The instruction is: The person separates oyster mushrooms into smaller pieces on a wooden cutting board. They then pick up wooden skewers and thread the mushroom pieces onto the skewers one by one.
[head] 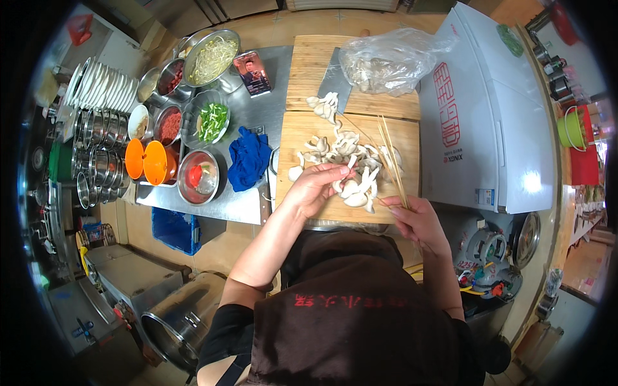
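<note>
Between the thumb and fingers of my left hand (318, 186) is a small cluster of oyster mushrooms (357, 193), held over the near half of a wooden cutting board (299, 207). My right hand (415, 217) grips a few thin bamboo skewers (390, 154) that fan upward. One skewer in that hand points toward the cluster; whether its tip has entered a mushroom I cannot tell. Behind my hands lies a loose pile of oyster mushrooms (345, 142) on the board. Farther off, a cleaver (333, 77) rests flat, with a mushroom clump partly against its blade.
A clear plastic bag (391, 60) of mushrooms sits at the board's far right, beside a white refrigerator (473, 111). On the steel table (241, 207) to the left are a blue cloth (248, 159), a phone (252, 73), a bowl of bean sprouts (212, 58) and chopped scallions (212, 121).
</note>
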The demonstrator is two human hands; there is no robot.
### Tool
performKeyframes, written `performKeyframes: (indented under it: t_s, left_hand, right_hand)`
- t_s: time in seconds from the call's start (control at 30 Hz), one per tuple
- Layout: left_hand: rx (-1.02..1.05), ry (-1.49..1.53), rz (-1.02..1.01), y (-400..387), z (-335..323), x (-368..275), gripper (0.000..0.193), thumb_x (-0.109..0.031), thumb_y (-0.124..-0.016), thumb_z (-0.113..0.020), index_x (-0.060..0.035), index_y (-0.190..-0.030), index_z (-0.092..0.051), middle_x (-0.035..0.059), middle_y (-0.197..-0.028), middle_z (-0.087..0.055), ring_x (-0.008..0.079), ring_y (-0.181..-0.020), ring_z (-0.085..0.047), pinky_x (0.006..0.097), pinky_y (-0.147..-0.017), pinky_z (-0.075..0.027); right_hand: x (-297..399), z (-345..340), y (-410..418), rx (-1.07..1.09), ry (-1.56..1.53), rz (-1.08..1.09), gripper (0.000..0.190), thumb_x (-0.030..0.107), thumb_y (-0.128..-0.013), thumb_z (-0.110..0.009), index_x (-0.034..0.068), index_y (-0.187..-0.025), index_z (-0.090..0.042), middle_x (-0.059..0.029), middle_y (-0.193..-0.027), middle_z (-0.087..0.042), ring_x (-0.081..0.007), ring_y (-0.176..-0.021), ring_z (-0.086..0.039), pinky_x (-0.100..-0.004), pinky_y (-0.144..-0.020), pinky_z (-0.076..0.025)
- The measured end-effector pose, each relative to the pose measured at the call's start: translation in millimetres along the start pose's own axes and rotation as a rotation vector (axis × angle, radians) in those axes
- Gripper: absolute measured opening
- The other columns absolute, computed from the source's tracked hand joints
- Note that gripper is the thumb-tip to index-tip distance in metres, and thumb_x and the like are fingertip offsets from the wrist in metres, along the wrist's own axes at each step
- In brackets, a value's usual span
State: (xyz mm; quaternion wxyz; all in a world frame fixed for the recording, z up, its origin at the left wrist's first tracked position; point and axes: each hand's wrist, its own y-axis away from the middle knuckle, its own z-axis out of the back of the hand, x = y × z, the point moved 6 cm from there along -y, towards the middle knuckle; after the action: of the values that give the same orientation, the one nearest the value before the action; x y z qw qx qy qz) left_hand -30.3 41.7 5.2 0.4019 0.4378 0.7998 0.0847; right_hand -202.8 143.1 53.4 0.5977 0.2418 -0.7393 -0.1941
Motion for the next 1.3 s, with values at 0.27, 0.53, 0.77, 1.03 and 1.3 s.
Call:
performKeyframes:
  t_s: [0.27,0.53,0.77,1.03,1.3]
  left_hand:
    - [0.040,0.180,0.054,-5.3,-11.1,11.1,0.035,-0.030,-0.090,-0.056,-0.0036,-0.113,-0.055,0.0083,-0.103,-0.064,0.0154,-0.089,-0.062,0.0308,-0.081,-0.049]
    - [0.088,0.136,-0.028,-13.8,8.2,11.1,0.032,-0.023,-0.093,-0.049,-0.0048,-0.118,-0.047,0.0123,-0.107,-0.062,0.0238,-0.095,-0.063,0.0378,-0.084,-0.052]
    - [0.103,0.168,-0.163,-15.3,26.7,-29.3,0.041,-0.031,-0.095,-0.046,-0.0014,-0.123,-0.043,0.0180,-0.115,-0.058,0.0292,-0.102,-0.060,0.0409,-0.088,-0.050]
    - [-0.231,0.118,-0.309,-9.3,78.3,-35.8,0.047,-0.028,-0.093,-0.051,-0.0006,-0.129,-0.038,0.0192,-0.127,-0.048,0.0287,-0.116,-0.050,0.0357,-0.094,-0.045]
    - [-0.566,-0.154,-0.336,12.8,148.2,-21.8,0.022,-0.014,-0.086,-0.063,-0.0072,-0.106,-0.057,-0.0027,-0.084,-0.059,0.0064,-0.071,-0.055,0.0189,-0.064,-0.043]
  right_hand:
    - [-18.2,-3.3,-21.7,0.071,-0.431,-0.091,0.030,0.011,-0.093,-0.046,-0.005,-0.118,-0.049,0.0028,-0.050,-0.037,-0.0033,-0.035,-0.029,-0.0194,-0.033,-0.022]
    - [-15.3,4.4,-30.8,-0.048,-0.063,0.040,0.026,0.014,-0.093,-0.047,0.000,-0.113,-0.057,0.0020,-0.053,-0.044,-0.0028,-0.039,-0.031,-0.0191,-0.038,-0.027]
    - [13.1,19.4,-43.3,-0.229,0.555,0.372,0.021,0.016,-0.091,-0.053,0.002,-0.103,-0.063,0.0020,-0.058,-0.050,-0.0051,-0.051,-0.045,-0.0223,-0.049,-0.038]
    - [28.3,35.4,-177.3,-0.254,0.525,0.353,0.022,0.023,-0.091,-0.054,0.003,-0.094,-0.063,0.0007,-0.055,-0.050,-0.0068,-0.051,-0.046,-0.0249,-0.049,-0.039]
    - [34.4,67.1,-167.1,-0.702,0.866,0.685,0.026,0.031,-0.089,-0.055,0.008,-0.085,-0.065,-0.0123,-0.074,-0.061,-0.0235,-0.052,-0.052,-0.0364,-0.054,-0.042]
